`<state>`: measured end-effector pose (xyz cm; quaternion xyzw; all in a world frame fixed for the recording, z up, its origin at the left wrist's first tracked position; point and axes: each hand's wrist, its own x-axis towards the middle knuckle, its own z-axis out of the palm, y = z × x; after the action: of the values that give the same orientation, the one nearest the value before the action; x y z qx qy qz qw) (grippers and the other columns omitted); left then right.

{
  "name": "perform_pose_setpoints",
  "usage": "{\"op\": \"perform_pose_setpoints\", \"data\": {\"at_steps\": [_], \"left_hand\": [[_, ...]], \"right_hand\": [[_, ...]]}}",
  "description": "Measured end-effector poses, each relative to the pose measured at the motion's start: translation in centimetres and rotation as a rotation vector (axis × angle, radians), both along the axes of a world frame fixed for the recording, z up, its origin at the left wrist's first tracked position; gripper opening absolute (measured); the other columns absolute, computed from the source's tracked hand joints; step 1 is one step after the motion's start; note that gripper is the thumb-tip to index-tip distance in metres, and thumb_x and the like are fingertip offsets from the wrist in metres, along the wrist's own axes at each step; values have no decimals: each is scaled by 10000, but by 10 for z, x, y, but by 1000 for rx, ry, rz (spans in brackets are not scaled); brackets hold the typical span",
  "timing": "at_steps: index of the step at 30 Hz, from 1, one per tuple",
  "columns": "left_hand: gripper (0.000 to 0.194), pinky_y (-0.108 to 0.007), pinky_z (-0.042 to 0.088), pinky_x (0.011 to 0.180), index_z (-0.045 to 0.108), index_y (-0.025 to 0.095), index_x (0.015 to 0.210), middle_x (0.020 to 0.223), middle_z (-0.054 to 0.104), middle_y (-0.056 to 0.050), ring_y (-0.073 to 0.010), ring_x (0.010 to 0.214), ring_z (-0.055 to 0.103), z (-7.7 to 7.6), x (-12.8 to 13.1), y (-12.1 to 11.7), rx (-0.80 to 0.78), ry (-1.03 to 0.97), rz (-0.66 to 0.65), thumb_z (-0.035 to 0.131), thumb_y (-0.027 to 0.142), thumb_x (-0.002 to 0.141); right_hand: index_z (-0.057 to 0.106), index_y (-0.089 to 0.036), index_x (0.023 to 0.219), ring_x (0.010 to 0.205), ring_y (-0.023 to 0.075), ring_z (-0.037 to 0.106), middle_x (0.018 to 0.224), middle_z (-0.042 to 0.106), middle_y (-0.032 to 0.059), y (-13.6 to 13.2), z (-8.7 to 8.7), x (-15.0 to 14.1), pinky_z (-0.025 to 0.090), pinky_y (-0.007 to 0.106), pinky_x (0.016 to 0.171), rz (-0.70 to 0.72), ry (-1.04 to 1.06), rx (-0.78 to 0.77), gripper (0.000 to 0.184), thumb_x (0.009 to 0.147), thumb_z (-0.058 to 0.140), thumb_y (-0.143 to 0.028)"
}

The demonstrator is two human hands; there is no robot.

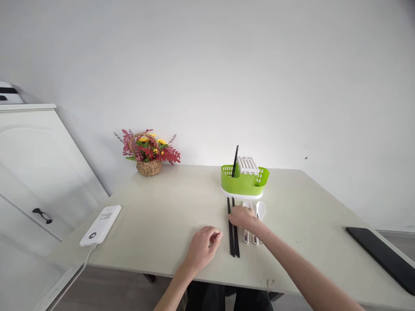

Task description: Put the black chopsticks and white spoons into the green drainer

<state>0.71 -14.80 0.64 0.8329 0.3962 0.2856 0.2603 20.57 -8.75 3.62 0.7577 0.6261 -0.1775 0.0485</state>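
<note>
Black chopsticks (231, 237) lie lengthwise on the table, in front of a green cutlery holder (240, 185) with a white base. My right hand (241, 216) is closed over the upper part of these chopsticks, and its thumb side touches them. The hand hides part of their length. Just right of them lie several white spoons (260, 210) with patterned handles, partly covered by my right hand and forearm. My left hand (201, 247) rests to the left of the chopsticks, its fingers curled in with nothing visible in them. More black chopsticks (235, 160) stand in the holder's left compartment.
A wicker basket of artificial flowers (149, 167) stands at the back left. A white power bank (101, 225) with a cable lies at the left edge. On the right is a long black object (382, 255). A white cabinet (39, 172) adjoins the table's left side.
</note>
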Motion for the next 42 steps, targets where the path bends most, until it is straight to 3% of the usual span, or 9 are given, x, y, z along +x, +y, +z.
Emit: {"op": "perform_pose_setpoints", "data": {"at_steps": [5,12,16,19,22,25,28,32,42], "left_hand": [[309,-262,480,676,659,199,890,902,730,-36,-164,788,653,0,0,0,-2,-5,2,451,368,1046],[322,-263,477,667,665,200,873,885,738,-38,-164,772,656,3,0,-1,-18,-27,9,465,392,1037],[378,-260,468,640,686,196,861,863,744,-47,-166,742,651,1,0,-1,-82,-71,13,467,454,1028],[434,-254,472,621,712,186,901,814,734,-46,-164,708,647,6,0,3,-197,-151,45,458,517,1021],[445,-282,532,764,729,187,1009,975,763,-71,-193,874,695,29,1,11,-257,-309,101,471,550,1014],[444,-356,513,1011,710,208,1187,1223,740,-91,-234,1138,673,69,-1,18,-274,-462,89,508,559,1003],[489,-391,507,1064,672,199,1292,1256,738,-103,-265,1241,640,107,-4,20,-283,-574,74,558,560,983],[479,-369,588,934,710,166,1219,1144,782,-114,-296,1169,692,128,-8,17,-308,-623,128,665,540,923],[343,-393,541,1074,808,192,1085,1150,789,-50,-285,1165,707,120,-7,14,-259,-520,75,681,468,926]], "right_hand": [[608,-174,1311,1102,232,658,1310,632,101,9,2,-3,568,450,926,1,-13,-77,406,973,657,-393],[609,-183,1310,1104,230,656,1314,631,97,5,10,3,568,451,929,-9,12,-54,396,977,651,-393],[614,-186,1299,1074,219,665,1290,641,88,-7,26,12,575,441,911,24,87,-10,392,976,652,-405],[659,-169,1101,913,174,662,1069,689,54,-22,47,12,554,351,798,113,167,92,249,1017,564,-384],[572,-212,837,715,141,568,771,622,-7,-43,74,3,402,269,627,245,271,216,268,1038,414,-295],[473,-242,800,622,128,477,665,517,-50,-60,97,-13,299,268,572,367,375,294,261,1033,381,-316],[426,-252,790,553,124,411,618,430,-67,-67,109,-29,269,270,552,476,511,374,232,1017,387,-285],[403,-264,809,498,127,370,600,367,-77,-67,104,-43,250,280,521,536,659,493,187,995,400,-245],[404,-249,774,585,132,491,742,588,-18,-66,66,-38,275,274,557,501,603,678,244,1014,420,-288]]}}
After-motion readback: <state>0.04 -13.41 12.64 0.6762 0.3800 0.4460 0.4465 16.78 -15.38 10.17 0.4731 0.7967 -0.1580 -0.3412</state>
